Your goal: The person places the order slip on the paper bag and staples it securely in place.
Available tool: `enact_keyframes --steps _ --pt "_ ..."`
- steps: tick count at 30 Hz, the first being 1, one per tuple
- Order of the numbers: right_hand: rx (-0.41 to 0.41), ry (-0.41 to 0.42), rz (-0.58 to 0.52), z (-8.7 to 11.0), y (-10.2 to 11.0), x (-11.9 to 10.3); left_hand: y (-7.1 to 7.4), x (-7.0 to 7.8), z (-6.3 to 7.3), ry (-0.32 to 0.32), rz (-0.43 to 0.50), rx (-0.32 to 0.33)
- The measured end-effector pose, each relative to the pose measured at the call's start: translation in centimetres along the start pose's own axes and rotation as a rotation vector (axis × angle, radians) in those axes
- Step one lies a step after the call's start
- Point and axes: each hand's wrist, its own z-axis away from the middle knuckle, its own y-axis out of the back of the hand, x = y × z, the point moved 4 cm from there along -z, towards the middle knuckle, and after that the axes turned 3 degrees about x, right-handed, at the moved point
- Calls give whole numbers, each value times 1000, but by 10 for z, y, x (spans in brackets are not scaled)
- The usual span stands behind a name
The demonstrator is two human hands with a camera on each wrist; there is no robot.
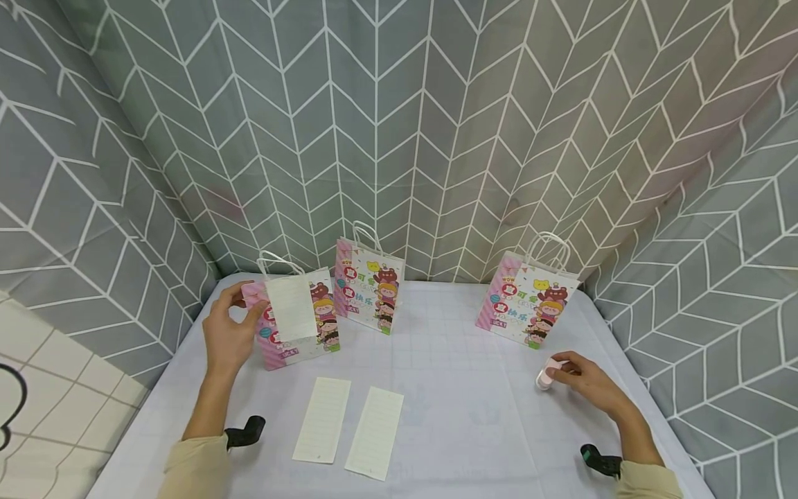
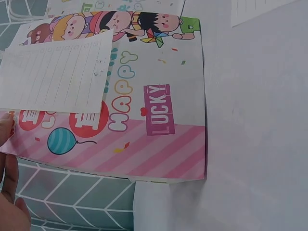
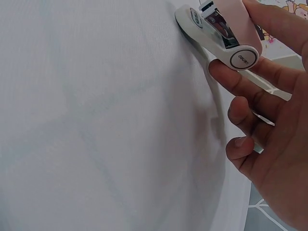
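Observation:
My left hand (image 1: 229, 334) grips the left edge of a pink and white paper gift bag (image 1: 274, 352) with cartoon characters on its front. A lined paper slip (image 1: 294, 310) lies against the upper front of that bag, just below the white handles. Seen from the left wrist, the slip (image 2: 57, 77) covers part of the print, and the fingertips are at the bag's edge. Over at the right, my right hand (image 1: 589, 384) holds a small pink and white stapler (image 1: 547, 375) between thumb and fingers. Its other fingers curl loosely beneath in the right wrist view.
Two matching gift bags stand near the back curtain, one at middle left (image 1: 369, 287) and another at the right (image 1: 526, 298). Two lined paper slips, one on the left (image 1: 321, 419) and one on the right (image 1: 374, 433), lie side by side on the white-covered table (image 1: 461, 430).

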Motion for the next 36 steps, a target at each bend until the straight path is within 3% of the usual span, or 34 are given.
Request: enact_keyframes --steps 20,27,36 --pt "16 -59 44 4 9 17 37 -22 -3 26 -23 171" --pt "30 -55 60 3 11 19 48 -25 -5 -12 20 250" --pt "48 -46 63 3 11 22 56 -29 -5 -20 21 287"
